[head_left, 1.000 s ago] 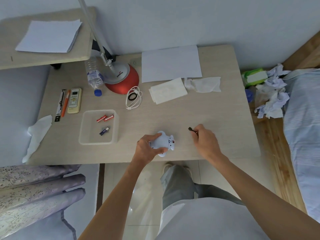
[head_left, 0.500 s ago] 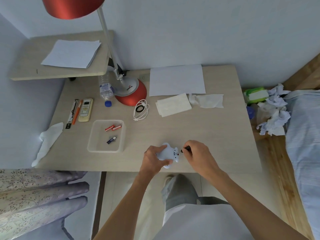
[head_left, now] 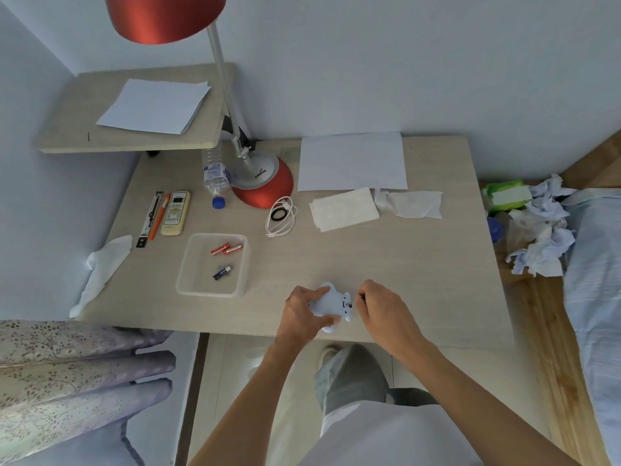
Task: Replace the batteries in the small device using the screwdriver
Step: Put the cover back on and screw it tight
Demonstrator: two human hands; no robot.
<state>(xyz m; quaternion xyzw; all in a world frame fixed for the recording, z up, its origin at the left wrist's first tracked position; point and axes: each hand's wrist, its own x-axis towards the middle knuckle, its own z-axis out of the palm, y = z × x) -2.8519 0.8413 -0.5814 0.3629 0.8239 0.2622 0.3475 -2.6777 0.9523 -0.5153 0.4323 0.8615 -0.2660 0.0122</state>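
A small pale-blue, bear-shaped device [head_left: 331, 304] lies on the wooden desk [head_left: 420, 264] near its front edge. My left hand [head_left: 300, 316] grips it from the left. My right hand [head_left: 386, 311] is closed around a small dark screwdriver [head_left: 362, 297]; only its black end shows, touching the device's right side. A clear plastic tray [head_left: 188, 280] to the left holds two red batteries [head_left: 225, 249] and one dark blue battery [head_left: 222, 273].
A red desk lamp [head_left: 265, 183], a water bottle [head_left: 215, 169], a remote [head_left: 175, 213], pens, a white cable [head_left: 280, 216], paper sheets and tissues lie farther back. Crumpled tissues [head_left: 537, 240] and a bed sit to the right. A raised shelf [head_left: 127, 129] is at back left.
My right hand, with the screwdriver, moved left from open desk to the device's right side. My left hand kept its grip on the device. The camera view tilted upward.
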